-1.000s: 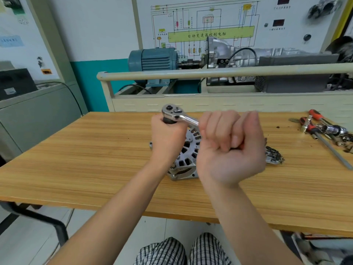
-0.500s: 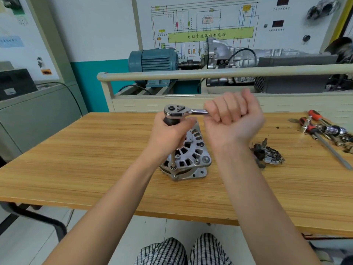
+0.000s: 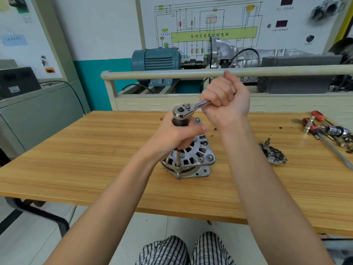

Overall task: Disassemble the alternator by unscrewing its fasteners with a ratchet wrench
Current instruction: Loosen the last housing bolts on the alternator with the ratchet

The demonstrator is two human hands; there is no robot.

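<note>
Keep the ribbed silver cast-metal alternator [image 3: 193, 159] flat on the light wooden tabletop [image 3: 95, 159], near its middle. Maintain left hand [image 3: 177, 136] grip, wrapped around the black collar of the long steel extension bar [image 3: 178, 156], holding the bar upright and the socket seated squarely on the housing-edge fastener. Maintain right hand [image 3: 227, 102] grip, closed around the handle of the chrome ratchet wrench [image 3: 188, 109]. Swing in short, level arcs. Avoid side load; likely risk: socket slipping off, rounding the head.
</note>
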